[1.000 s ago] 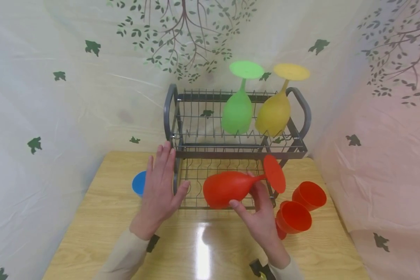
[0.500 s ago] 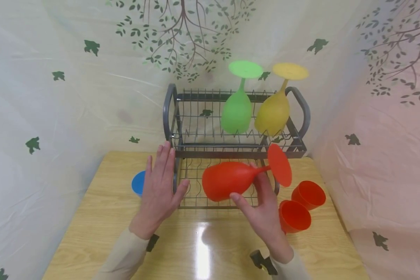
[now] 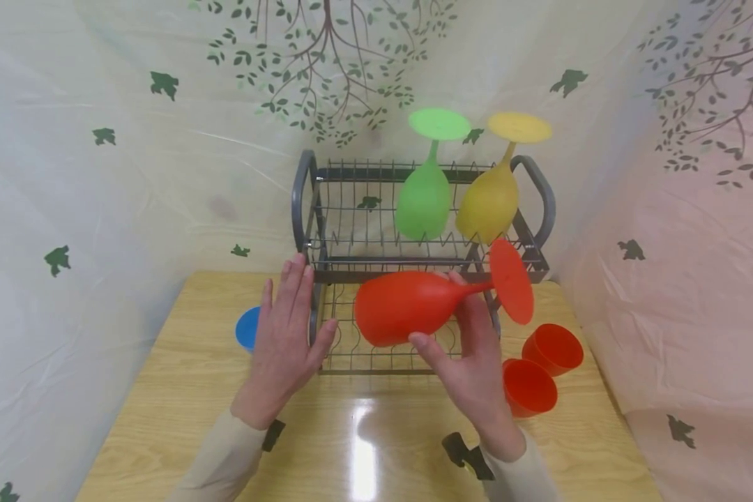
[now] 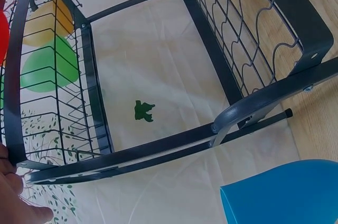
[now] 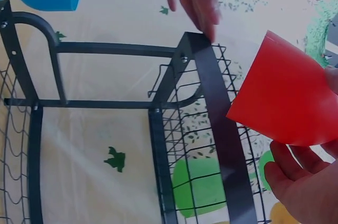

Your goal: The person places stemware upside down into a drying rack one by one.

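A red plastic wine glass (image 3: 404, 307) lies sideways in my right hand (image 3: 473, 366), its bowl toward the left and its foot toward the right. Thumb and fingers grip it where the bowl narrows to the stem. It hangs in front of the two-tier dish rack (image 3: 427, 277), near the upper tier's front bar. My left hand (image 3: 285, 348), fingers straight, touches the rack's left front corner. Upside down in the upper tier stand a green wine glass (image 3: 423, 202) and a yellow wine glass (image 3: 489, 202), side by side at the right.
Two more red glasses (image 3: 530, 387) are on the wooden table (image 3: 163, 411) right of the rack, mouths facing up and forward. A blue glass (image 3: 247, 329) is left of the rack, partly behind my left hand. A patterned sheet (image 3: 132, 174) surrounds the table.
My right hand has raised the red wine glass from in front of the lower tier to the upper tier's front bar. My left hand has stayed in place.
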Motion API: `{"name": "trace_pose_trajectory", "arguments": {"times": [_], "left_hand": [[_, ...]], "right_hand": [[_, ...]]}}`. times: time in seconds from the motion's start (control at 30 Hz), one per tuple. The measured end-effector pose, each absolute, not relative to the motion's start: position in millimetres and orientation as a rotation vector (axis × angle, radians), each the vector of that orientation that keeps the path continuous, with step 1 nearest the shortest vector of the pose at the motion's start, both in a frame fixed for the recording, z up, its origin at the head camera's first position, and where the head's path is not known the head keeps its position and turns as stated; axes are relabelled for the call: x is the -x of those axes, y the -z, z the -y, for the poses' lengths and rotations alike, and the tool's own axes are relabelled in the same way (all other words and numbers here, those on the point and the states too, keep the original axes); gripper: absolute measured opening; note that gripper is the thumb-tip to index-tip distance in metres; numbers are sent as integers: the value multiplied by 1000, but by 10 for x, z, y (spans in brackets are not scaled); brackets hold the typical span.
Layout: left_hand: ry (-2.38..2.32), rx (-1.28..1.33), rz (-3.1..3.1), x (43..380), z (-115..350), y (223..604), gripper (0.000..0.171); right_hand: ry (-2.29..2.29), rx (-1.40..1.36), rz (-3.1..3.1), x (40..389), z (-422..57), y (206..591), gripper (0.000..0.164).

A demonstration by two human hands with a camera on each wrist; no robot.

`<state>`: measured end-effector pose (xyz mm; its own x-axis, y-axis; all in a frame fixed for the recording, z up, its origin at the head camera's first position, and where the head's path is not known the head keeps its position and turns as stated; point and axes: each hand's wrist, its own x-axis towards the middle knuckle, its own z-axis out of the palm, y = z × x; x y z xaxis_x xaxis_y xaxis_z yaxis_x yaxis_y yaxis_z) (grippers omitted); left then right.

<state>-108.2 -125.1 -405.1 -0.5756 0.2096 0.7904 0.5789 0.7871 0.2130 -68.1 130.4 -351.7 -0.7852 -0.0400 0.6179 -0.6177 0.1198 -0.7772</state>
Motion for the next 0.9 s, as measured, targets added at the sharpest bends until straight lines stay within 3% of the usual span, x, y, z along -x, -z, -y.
{"name": "trace_pose_trajectory", "arguments": {"times": [0.2,0.9], "left_hand": [[591,593,2167,1077,1253,4051,77],[583,598,2163,1111,1284,4041,76]], "right_hand": [[-1680,-719,1877,723,-1281,3426,73],[-1743,-686,1767,861,-1132,3057,71]]}}
